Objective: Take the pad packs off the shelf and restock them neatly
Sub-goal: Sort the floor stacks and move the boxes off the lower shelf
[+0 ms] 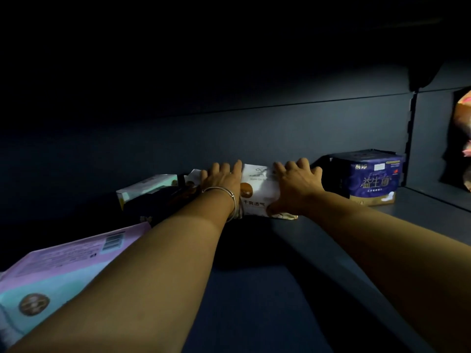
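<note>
At back edge of shelf (331, 250), left hand (224, 178) & right hand (297, 186) both grip white pad pack (257, 193); navy pack (374, 178) by rt corner.

Bare shelf floor (254, 301) in front; dark blue pack (372, 177) right, purple pack (66, 266) (lying flat) left.

The setting is a deep, dim shelf bay with a dark blue-grey shelf board (254, 301) running from the near edge to the back. The back panel (229, 138) is the same dull colour, crossed by one thin horizontal seam. Near the right edge a slotted upright post (410, 138) divides this bay from the next one. Light falls mainly on the middle and right; the top and the far left corner sink into black, perhaps under a shelf above.
</note>
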`<action>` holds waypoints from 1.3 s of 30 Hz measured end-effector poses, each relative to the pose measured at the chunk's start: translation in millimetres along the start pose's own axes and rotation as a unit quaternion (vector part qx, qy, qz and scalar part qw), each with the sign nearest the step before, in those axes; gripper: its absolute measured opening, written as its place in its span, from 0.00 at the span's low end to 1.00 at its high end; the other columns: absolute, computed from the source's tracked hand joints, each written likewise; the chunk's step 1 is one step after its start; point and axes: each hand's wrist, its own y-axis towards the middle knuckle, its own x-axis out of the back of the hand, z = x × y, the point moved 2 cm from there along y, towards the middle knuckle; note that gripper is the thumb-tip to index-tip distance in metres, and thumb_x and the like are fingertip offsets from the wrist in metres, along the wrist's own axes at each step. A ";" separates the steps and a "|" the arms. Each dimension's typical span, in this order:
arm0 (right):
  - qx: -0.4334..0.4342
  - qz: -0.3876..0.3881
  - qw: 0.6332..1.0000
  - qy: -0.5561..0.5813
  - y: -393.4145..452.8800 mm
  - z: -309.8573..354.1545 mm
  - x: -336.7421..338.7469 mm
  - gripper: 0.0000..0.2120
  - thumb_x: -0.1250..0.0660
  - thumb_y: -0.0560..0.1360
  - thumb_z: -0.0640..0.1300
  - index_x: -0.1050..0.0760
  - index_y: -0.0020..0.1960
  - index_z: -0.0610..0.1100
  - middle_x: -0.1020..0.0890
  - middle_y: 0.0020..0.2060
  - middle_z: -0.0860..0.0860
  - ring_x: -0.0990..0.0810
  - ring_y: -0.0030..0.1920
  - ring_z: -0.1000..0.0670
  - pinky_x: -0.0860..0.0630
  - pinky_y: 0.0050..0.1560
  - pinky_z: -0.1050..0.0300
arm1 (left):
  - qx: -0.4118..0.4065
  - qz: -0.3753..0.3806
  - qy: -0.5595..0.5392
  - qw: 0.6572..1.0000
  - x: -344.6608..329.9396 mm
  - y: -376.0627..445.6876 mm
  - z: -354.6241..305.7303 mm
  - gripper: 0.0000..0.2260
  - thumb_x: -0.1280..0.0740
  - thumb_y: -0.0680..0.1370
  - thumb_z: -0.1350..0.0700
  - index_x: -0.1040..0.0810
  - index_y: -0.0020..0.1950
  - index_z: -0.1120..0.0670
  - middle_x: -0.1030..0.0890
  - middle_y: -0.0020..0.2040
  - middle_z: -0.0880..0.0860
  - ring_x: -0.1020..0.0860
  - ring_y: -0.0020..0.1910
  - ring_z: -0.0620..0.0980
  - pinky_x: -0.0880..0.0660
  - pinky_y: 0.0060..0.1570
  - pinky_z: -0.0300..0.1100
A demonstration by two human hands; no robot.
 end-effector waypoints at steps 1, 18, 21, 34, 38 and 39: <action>0.008 -0.005 1.000 -0.019 -2.5 0.9 1.0 0.44 0.27 0.63 0.62 0.42 0.71 0.46 0.32 0.64 0.47 0.38 0.66 0.43 0.36 0.61 0.45 | 0.006 -0.006 0.000 1.000 0.6 -0.4 0.1 0.31 0.31 0.74 0.58 0.43 0.73 0.55 0.38 0.69 0.58 0.40 0.69 0.58 0.40 0.65 0.51; 0.001 -0.092 0.996 -0.006 -110.2 -50.8 78.7 0.36 0.27 0.68 0.50 0.42 0.70 0.43 0.34 0.64 0.45 0.36 0.65 0.42 0.38 0.62 0.47 | -0.108 -0.122 0.028 0.986 81.3 -76.4 -56.9 0.27 0.31 0.73 0.58 0.38 0.69 0.57 0.33 0.66 0.56 0.37 0.68 0.57 0.52 0.74 0.54; -0.010 -0.093 0.995 -0.024 -153.6 -60.6 107.6 0.41 0.26 0.67 0.52 0.43 0.72 0.43 0.34 0.65 0.45 0.36 0.65 0.42 0.37 0.62 0.46 | -0.121 -0.112 0.048 0.985 110.6 -108.7 -70.4 0.31 0.27 0.71 0.53 0.38 0.68 0.58 0.33 0.65 0.58 0.35 0.66 0.58 0.52 0.74 0.54; -0.020 -0.021 0.999 0.047 -362.1 -73.3 166.6 0.43 0.21 0.61 0.50 0.37 0.69 0.42 0.31 0.62 0.43 0.34 0.62 0.42 0.36 0.62 0.47 | -0.243 -0.027 0.029 0.969 180.9 -312.9 -102.1 0.32 0.26 0.66 0.45 0.35 0.63 0.56 0.25 0.59 0.56 0.26 0.57 0.59 0.33 0.56 0.50; -0.012 0.043 0.996 0.073 -410.7 -67.5 137.0 0.42 0.19 0.58 0.49 0.35 0.67 0.41 0.29 0.61 0.42 0.32 0.61 0.42 0.34 0.60 0.48 | -0.245 0.037 0.001 0.969 151.6 -369.4 -112.3 0.33 0.26 0.66 0.44 0.35 0.64 0.54 0.26 0.61 0.55 0.26 0.59 0.58 0.33 0.56 0.49; -0.009 0.060 0.995 0.078 -420.6 -66.1 124.8 0.43 0.19 0.58 0.49 0.34 0.67 0.42 0.29 0.61 0.43 0.32 0.62 0.42 0.34 0.60 0.48 | -0.243 0.055 -0.009 0.968 138.7 -380.2 -115.3 0.33 0.26 0.66 0.44 0.35 0.64 0.54 0.26 0.62 0.55 0.26 0.60 0.57 0.33 0.56 0.49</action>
